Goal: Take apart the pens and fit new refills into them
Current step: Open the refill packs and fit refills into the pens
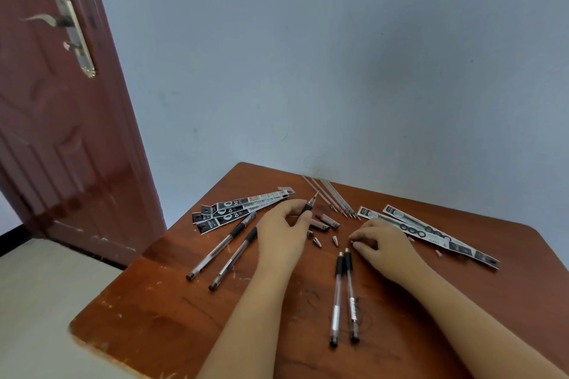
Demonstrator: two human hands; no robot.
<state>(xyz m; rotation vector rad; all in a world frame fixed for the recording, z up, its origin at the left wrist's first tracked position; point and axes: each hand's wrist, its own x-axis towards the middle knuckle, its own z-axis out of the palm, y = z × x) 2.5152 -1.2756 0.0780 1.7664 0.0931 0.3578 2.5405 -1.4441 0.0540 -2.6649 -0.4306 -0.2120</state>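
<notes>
My left hand grips a pen by its black grip, its tip pointing up and away. My right hand rests on the table with fingers curled, its fingertips touching something small that I cannot make out. Two clear pens lie side by side between my forearms. Two more pens lie left of my left hand. Several bare refills lie at the back by the wall. Pen caps and small metal tips sit between my hands.
Refill wrappers are piled at the back left and stretch out to the right on the scratched brown table. The wall runs along the table's far edge. A red-brown door stands to the left.
</notes>
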